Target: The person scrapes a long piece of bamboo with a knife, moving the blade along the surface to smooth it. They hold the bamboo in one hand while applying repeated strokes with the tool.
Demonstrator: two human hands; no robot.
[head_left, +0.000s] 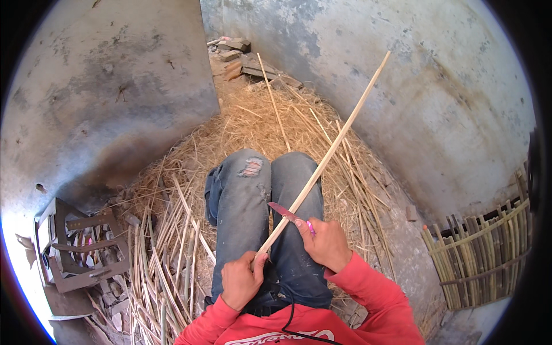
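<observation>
Bamboo everywhere, starting at the far left: a small grey metal frame (80,247) sits on the ground, and just beside it lies a spread of split bamboo strips (167,253) across the straw-covered floor (253,121).

Moving in, the left hand (241,280) is closed around the near end of a long pale bamboo strip (330,150), thumb pressed on top, held low over the lap of the worn blue jeans (259,201). The strip runs up and away to the right, its far tip well out in front of the plastered wall (448,103).

Next, the right hand (326,242) is wrapped firmly around a small knife (288,215) with a pink handle; the reddish blade touches the strip just ahead of the left hand and points toward the left knee.

To shave well here, I'd judge the blade wants a shallow angle along the grain, with the left hand anchoring the strip so it can't twist, and its thumb kept behind the edge. A steep bite would likely dig in and split the strip. The knife also sits right above the thigh, so strokes should go away from the body.

Far right, a part-woven bamboo basket (480,253) stands against the wall.
</observation>
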